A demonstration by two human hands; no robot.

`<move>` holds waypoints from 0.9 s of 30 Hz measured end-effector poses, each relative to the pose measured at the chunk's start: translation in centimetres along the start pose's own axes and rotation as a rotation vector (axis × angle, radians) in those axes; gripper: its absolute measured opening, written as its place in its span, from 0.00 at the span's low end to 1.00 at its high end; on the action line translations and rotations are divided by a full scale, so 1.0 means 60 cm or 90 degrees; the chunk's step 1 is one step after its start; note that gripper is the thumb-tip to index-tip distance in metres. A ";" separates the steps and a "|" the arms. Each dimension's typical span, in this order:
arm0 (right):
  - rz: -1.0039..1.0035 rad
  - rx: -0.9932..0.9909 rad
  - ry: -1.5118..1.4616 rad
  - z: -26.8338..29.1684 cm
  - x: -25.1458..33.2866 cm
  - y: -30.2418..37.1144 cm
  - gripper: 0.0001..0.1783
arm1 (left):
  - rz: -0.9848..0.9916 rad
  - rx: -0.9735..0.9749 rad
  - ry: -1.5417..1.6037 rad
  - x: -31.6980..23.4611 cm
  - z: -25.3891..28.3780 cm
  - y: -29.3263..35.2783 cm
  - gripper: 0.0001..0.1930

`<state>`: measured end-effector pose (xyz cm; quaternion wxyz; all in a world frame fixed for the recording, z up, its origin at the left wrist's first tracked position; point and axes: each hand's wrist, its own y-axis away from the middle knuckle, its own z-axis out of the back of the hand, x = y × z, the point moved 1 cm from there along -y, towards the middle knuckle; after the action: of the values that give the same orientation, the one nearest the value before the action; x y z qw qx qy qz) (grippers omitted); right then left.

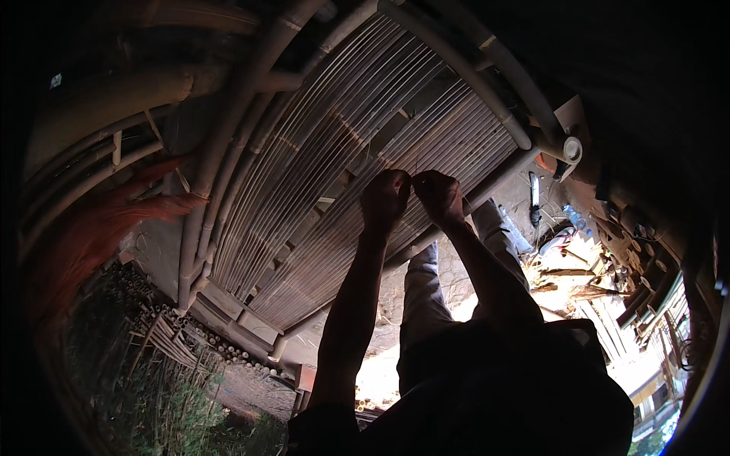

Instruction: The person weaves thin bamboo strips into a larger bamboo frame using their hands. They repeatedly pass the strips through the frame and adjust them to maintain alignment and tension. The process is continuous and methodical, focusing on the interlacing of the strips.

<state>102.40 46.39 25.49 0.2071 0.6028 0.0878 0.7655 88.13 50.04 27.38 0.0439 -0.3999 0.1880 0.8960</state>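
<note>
My left hand [385,201] and my right hand [439,199] are side by side, both closed, with their knuckles almost touching. A faint thin strand seems to rise between them, but what the fingers pinch is too dark and small to make out. Both hands are over the near right part of a bamboo bench [319,167] with a seat of narrow parallel slats. Gaps between the slats show wider crosspieces beneath. Thick round bamboo poles [243,99] frame the seat.
To the right, a knife-like tool [534,199] with a pale blade and dark handle lies on the ground, near a clear plastic bottle [517,232] and cut bamboo pieces [627,254]. Stacked bamboo poles [171,334] lie at lower left. A reddish rough shape [99,228] stands at left.
</note>
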 end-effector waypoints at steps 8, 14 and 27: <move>0.031 0.005 0.185 0.096 -0.110 -0.072 0.04 | 0.123 0.036 0.439 -0.058 -0.069 -0.046 0.06; -0.066 0.075 -0.003 0.150 0.009 -0.063 0.21 | 0.168 -0.023 0.431 -0.052 -0.060 -0.040 0.09; -0.033 0.250 0.199 0.162 0.023 -0.041 0.19 | 0.336 0.029 0.496 -0.077 -0.056 -0.026 0.13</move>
<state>112.00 48.06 28.29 0.0895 0.5036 0.2814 0.8119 93.97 50.58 28.25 -0.2504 -0.6441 0.3051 0.6553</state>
